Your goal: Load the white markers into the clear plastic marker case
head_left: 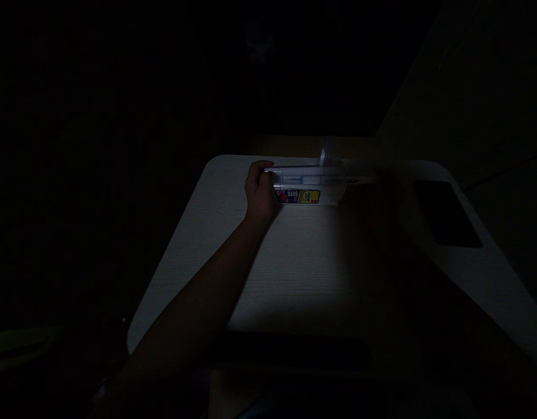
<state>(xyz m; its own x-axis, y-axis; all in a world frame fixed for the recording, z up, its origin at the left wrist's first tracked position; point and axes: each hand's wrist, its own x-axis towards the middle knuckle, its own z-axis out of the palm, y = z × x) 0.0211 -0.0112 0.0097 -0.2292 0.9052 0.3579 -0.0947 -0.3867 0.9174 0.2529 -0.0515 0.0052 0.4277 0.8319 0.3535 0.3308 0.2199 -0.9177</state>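
- A very dim scene: a pale worktop [295, 262] with rounded far corners, lit mainly across its middle, with deep shadow around it.
- Near the far edge of the worktop, a clear container [290, 179] lies on its side. Its long axis runs left to right, across the line of view.
- The left hand [260, 195] is at the container's left end. Its grip is closed around that end, fingers over the far side; the left forearm [211, 273] reaches in from the near left.
- A colourful label [297, 196], partly yellow, shows along the container's near side.
- A thin pale piece [360, 180] extends from the right end, roughly in line with the container; whether it is joined to it is unclear.
- The right hand [384, 201] is a dark shape just beyond that end, near the thin piece. How open its grip is, and whether it holds anything, I cannot tell.
- So the container lies between the hands: right of the left grip, left of the right hand. The left hand is nearer, in contact.
- Farther right, a dark flat rectangle [447, 213] lies on the worktop, apart from the container.
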